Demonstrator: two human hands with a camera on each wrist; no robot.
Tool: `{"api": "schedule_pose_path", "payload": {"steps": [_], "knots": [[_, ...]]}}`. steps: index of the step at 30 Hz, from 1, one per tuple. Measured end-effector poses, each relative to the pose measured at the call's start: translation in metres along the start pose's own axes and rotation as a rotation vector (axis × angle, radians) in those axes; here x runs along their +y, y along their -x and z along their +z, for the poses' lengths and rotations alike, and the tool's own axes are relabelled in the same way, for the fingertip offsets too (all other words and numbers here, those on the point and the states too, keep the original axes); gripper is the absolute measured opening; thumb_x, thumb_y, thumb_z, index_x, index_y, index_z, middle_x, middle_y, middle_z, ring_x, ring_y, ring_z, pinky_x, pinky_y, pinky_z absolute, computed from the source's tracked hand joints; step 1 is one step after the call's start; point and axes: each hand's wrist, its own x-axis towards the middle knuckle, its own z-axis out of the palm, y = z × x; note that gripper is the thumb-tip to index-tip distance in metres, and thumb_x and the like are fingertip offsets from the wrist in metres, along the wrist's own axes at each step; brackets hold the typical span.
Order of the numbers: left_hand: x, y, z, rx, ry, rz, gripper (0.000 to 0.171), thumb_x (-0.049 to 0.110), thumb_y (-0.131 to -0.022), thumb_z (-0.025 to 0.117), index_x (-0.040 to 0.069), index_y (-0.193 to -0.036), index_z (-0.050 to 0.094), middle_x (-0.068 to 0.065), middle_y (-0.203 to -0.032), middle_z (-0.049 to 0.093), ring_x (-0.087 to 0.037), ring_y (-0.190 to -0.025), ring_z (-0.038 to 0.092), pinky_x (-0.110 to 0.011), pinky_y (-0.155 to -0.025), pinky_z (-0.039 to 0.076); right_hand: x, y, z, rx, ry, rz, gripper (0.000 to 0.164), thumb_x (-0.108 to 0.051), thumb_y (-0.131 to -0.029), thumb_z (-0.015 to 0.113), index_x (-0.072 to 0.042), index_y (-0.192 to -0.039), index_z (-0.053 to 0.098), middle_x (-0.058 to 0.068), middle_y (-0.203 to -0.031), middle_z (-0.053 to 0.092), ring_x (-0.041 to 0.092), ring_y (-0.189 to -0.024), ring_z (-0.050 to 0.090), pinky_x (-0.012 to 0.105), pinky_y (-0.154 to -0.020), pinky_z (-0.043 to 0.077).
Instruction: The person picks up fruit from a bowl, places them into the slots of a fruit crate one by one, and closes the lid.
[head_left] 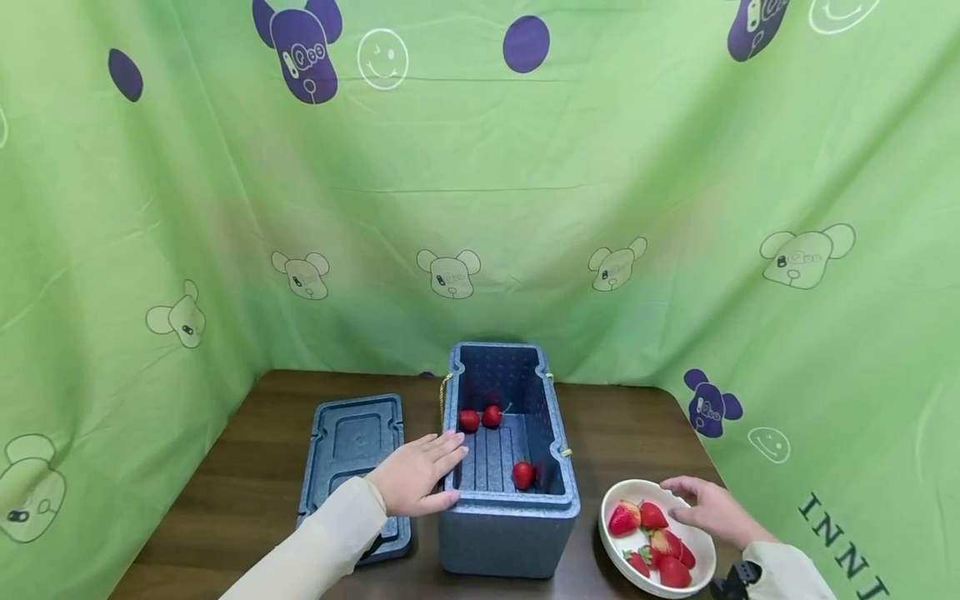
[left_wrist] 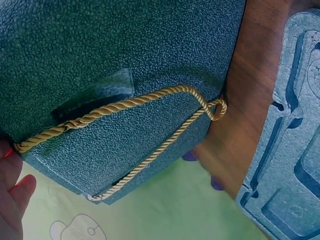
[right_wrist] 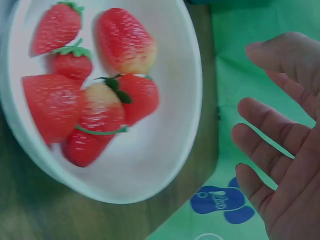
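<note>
My left hand (head_left: 420,475) rests with fairly straight fingers on the left rim of a blue-grey foam box (head_left: 498,537). In the left wrist view only some fingertips (left_wrist: 22,192) show, by the box's side (left_wrist: 165,45). Inside the box lie a round red fruit (head_left: 523,475) near the front and two more farther back, one with a stem (head_left: 491,416). My right hand (head_left: 712,508) hovers over the right side of a white bowl (head_left: 611,542) holding several strawberries (right_wrist: 125,40). In the right wrist view its spread fingers (right_wrist: 270,120) hold nothing.
The box's lid (head_left: 352,433) lies on the brown wooden table (head_left: 225,492), left of the box. A gold rope handle (left_wrist: 135,101) hangs along the box's side. Green printed cloth (head_left: 525,233) encloses the back and sides.
</note>
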Motion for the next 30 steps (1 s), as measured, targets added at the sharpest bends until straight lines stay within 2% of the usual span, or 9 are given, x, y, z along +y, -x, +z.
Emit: {"api": "schedule_pose_path", "payload": {"steps": [6,13,15,19,22,30], "knots": [[0.001,0.000,0.000,-0.002,0.041,-0.016,0.061,0.043,-0.097,0.042,0.002,-0.142,0.044,-0.013,-0.148,0.041,-0.025,-0.138,0.035,-0.036,-0.110,0.030,0.002,0.006,0.014,0.002,-0.040,0.074,0.033,-0.004,-0.073,0.071,0.007,-0.104,0.065,0.017,-0.095,0.065,0.028,-0.083,0.060,0.034,-0.070,0.049],[0.001,-0.001,0.000,0.010,0.038,-0.004,0.060,0.042,-0.097,0.044,0.002,-0.142,0.045,-0.013,-0.147,0.042,-0.025,-0.137,0.036,-0.035,-0.109,0.031,0.009,0.014,0.035,-0.007,-0.058,0.139,0.035,-0.003,-0.071,0.071,0.006,-0.104,0.066,0.022,-0.097,0.065,0.037,-0.088,0.060,0.043,-0.075,0.050],[0.001,-0.001,0.000,0.013,0.033,-0.003,0.060,0.042,-0.097,0.044,0.002,-0.142,0.045,-0.013,-0.147,0.042,-0.025,-0.137,0.036,-0.035,-0.109,0.031,0.014,0.017,0.040,-0.020,-0.067,0.120,0.034,-0.002,-0.071,0.071,0.007,-0.103,0.065,0.023,-0.097,0.065,0.037,-0.088,0.060,0.041,-0.073,0.051],[0.002,-0.001,0.000,0.024,0.035,-0.004,0.060,0.041,-0.097,0.045,0.001,-0.142,0.045,-0.014,-0.147,0.042,-0.025,-0.137,0.037,-0.035,-0.109,0.032,0.025,0.020,0.051,-0.054,-0.130,0.033,0.035,0.004,-0.072,0.070,0.014,-0.104,0.060,0.024,-0.096,0.062,0.016,-0.081,0.056,0.027,-0.065,0.049],[0.002,-0.001,0.000,0.031,0.038,-0.002,0.060,0.041,-0.097,0.045,0.001,-0.141,0.045,-0.014,-0.146,0.042,-0.026,-0.137,0.037,-0.035,-0.109,0.032,0.030,0.021,0.057,-0.069,-0.164,0.000,0.038,0.006,-0.070,0.069,0.017,-0.105,0.059,0.022,-0.095,0.060,0.004,-0.076,0.048,0.021,-0.062,0.046],[0.001,-0.001,0.004,0.043,0.048,0.002,0.060,0.042,-0.097,0.044,0.001,-0.141,0.046,-0.014,-0.146,0.043,-0.025,-0.136,0.038,-0.033,-0.108,0.032,0.031,0.019,0.063,-0.062,-0.072,-0.029,0.038,0.003,-0.064,0.069,0.013,-0.101,0.063,0.014,-0.090,0.062,0.002,-0.071,0.046,0.023,-0.062,0.043]]}}
